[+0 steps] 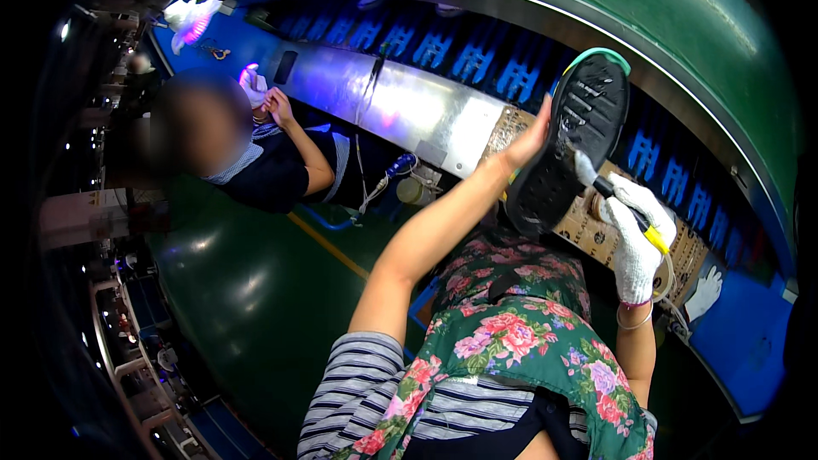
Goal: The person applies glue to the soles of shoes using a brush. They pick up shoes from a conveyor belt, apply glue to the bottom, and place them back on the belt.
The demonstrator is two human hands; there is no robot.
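Sole and Brush: Hand Positions

The black shoe sole (588, 111) is raised above the brown-covered work ledge (588, 226). The bare left hand (530, 138) grips its left edge; some fingers are hidden. The gloved right hand (639, 238) pinches the brush (604, 186), bristles at the sole's face. A loose white glove (705, 292) lies to the right.

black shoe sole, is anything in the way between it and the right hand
Only the brush-like tool that the gloved right hand holds: its pale tip appears to meet the black shoe sole. Nothing else visible stands between them; the bare left hand is at the sole's left edge.
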